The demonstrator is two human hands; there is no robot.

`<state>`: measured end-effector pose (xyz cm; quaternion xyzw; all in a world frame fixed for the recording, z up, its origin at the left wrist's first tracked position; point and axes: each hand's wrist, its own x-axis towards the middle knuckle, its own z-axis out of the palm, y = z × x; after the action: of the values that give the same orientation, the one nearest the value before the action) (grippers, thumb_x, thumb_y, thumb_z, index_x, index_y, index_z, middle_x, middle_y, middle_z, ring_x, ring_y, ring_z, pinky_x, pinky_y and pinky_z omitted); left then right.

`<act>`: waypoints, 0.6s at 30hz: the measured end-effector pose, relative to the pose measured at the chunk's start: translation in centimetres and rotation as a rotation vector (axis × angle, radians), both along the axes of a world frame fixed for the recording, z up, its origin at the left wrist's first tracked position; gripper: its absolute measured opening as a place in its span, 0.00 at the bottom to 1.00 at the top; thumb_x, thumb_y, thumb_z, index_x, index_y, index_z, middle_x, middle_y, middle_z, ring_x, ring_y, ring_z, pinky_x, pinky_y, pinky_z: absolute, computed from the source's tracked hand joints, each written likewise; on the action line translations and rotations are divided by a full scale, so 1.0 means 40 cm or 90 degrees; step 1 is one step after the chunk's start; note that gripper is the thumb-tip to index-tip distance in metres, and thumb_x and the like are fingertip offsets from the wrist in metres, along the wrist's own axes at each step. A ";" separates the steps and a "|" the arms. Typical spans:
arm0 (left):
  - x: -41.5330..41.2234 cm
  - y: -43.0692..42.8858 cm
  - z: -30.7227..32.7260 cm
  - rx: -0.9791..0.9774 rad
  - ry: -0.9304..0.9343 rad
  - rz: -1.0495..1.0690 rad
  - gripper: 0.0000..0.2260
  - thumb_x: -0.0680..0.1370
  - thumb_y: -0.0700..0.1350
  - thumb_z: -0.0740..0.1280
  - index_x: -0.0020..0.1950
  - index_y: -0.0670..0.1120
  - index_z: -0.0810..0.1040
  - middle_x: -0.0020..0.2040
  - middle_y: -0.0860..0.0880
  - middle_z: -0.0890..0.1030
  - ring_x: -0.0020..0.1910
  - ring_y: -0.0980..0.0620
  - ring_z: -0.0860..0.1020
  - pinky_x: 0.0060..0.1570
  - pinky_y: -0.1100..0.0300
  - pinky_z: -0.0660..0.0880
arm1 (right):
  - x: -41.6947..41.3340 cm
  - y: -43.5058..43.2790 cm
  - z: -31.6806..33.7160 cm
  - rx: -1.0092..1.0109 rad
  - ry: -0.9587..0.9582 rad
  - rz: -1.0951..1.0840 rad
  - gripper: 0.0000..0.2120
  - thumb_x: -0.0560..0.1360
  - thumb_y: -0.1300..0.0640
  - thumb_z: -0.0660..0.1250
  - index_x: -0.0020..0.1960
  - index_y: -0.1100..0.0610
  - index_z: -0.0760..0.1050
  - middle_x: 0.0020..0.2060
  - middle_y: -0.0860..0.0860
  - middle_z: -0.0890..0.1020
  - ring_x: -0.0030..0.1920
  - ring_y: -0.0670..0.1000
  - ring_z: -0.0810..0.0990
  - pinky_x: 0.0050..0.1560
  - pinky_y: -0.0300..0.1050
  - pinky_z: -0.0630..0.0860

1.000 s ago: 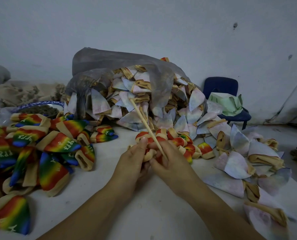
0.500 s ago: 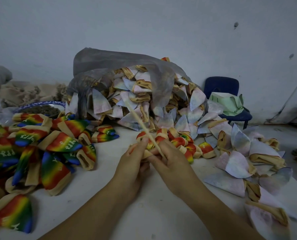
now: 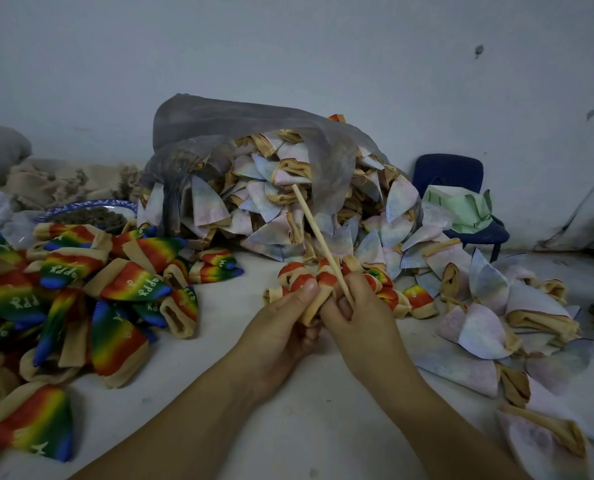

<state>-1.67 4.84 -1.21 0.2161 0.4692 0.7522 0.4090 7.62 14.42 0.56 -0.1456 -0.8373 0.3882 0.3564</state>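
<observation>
L hand (image 3: 281, 330): fingers curled, thumb pressed on top of the fabric piece (image 3: 315, 301); grips it from the left.
R hand (image 3: 361, 317): fingers curled round the lower end of the stick (image 3: 318, 237), also touching the fabric piece.
Fabric piece: tan w/ red end, held btwn both hands just above the table (image 3: 288, 427), centre of view.
Stick: thin, pale wood, slants up and away to the left; top end sits in front of the bag (image 3: 240, 123). Whether the lower end is inside the piece: can't tell.
Bag: grey see-through plastic, lying open behind the hands, pale pieces (image 3: 264, 209) spilling out.
Right side: more pale pieces (image 3: 485, 327) scattered on the table.
Left side: heap of rainbow pieces (image 3: 126, 282) w/ white lettering.
Behind hands: small cluster of red-rainbow pieces (image 3: 416, 299).
Far left: blue-rimmed plate (image 3: 91, 204) w/ dark stuff.
Back right: blue chair (image 3: 447, 171) by the wall, green item (image 3: 461, 206) on the seat.
</observation>
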 end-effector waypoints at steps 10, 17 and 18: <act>-0.060 -0.018 0.013 0.118 -0.289 0.133 0.17 0.73 0.58 0.70 0.35 0.44 0.79 0.32 0.48 0.77 0.27 0.56 0.73 0.25 0.65 0.71 | 0.027 0.012 0.015 0.009 -0.065 0.092 0.18 0.74 0.32 0.54 0.37 0.44 0.66 0.28 0.43 0.71 0.27 0.42 0.67 0.29 0.38 0.64; -0.085 -0.035 0.023 0.264 -0.437 0.158 0.18 0.78 0.52 0.67 0.58 0.38 0.78 0.55 0.38 0.83 0.51 0.44 0.85 0.43 0.52 0.83 | 0.054 0.048 0.022 0.219 -0.302 0.052 0.20 0.78 0.37 0.49 0.42 0.47 0.74 0.35 0.47 0.78 0.36 0.45 0.75 0.37 0.47 0.73; -0.087 -0.037 0.022 0.267 -0.432 0.152 0.18 0.79 0.53 0.66 0.57 0.37 0.79 0.56 0.38 0.84 0.51 0.44 0.85 0.44 0.51 0.83 | 0.056 0.051 0.021 0.236 -0.318 0.046 0.19 0.77 0.37 0.50 0.41 0.46 0.73 0.34 0.47 0.78 0.35 0.45 0.75 0.35 0.45 0.71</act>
<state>-5.15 3.36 -0.32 -0.0214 0.1664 0.9023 0.3971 9.84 16.46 1.41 -0.1389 -0.9602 0.1935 0.1462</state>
